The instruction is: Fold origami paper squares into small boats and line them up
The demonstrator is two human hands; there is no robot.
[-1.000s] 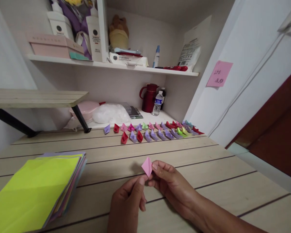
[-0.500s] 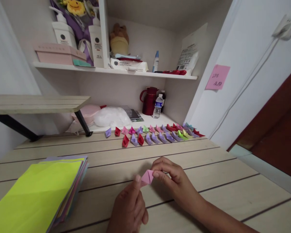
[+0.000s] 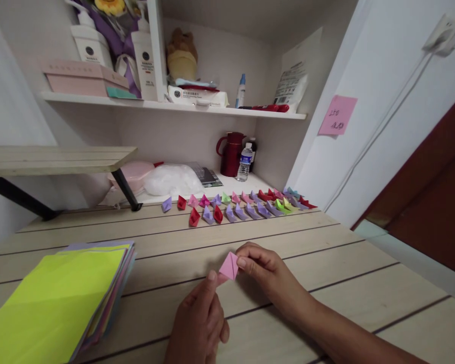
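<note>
A small pink folded paper square [image 3: 228, 266], turned like a diamond with a fold line across it, is held just above the wooden table. My right hand [image 3: 271, 273] pinches its right corner between thumb and fingers. On the lower left side, my left hand [image 3: 200, 318] has its thumb and forefinger at the paper's edge, the other fingers curled. Beyond the hands, small folded paper boats [image 3: 252, 211] in red, purple, pink, green and yellow stand in two rows along the table's back.
At the left lies a stack of coloured paper [image 3: 56, 298], yellow on top. A small raised wooden shelf [image 3: 56, 159] with black legs stands behind it. At the back are a dark red jug [image 3: 231, 154], a water bottle [image 3: 244, 164] and a white plastic bag [image 3: 172, 179].
The pink paper shows a larger, more upright diamond face and sits slightly higher in view. Both hands keep their hold with small shifts. The whole view has moved a little.
</note>
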